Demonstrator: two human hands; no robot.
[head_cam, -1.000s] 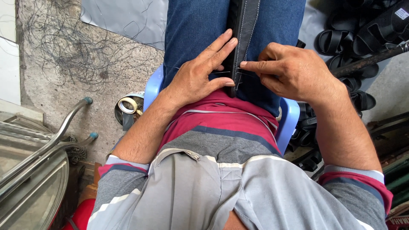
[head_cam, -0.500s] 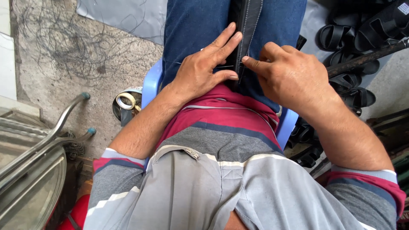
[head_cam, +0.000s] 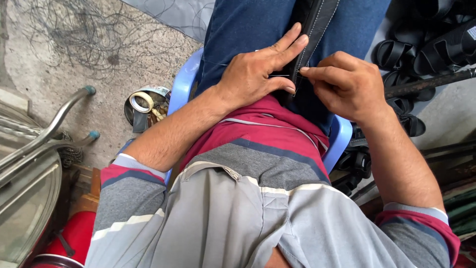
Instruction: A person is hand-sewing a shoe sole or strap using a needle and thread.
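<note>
- The long black leather strap with pale stitching along its edges (head_cam: 317,25) lies lengthwise in the person's lap, between the blue denim thighs (head_cam: 248,30); its near end is hidden under the hands.
- The left hand (head_cam: 258,74) lies flat on the strap's left edge, fingers spread and pressing it down against the leg, not curled around anything.
- The right hand (head_cam: 347,84), just right of the strap, has thumb and forefinger pressed together at the strap's right edge; they seem to pinch a thin metal needle (head_cam: 280,75) that shows as a fine line reaching across the strap under the left fingers, though it is too slim to be sure.
- My judgement is that hand stitching is in hand: it will go best if the flat hand keeps the strap from twisting, the needle follows the existing stitch line, and the left fingertips stay clear of the point.
- Under the strap and legs is a light blue plastic chair (head_cam: 184,84).
- Left of the strap, on the concrete floor, rolls of tape (head_cam: 144,101) sit in a small heap.
- Right of the strap, black sandals (head_cam: 421,49) are piled together.
</note>
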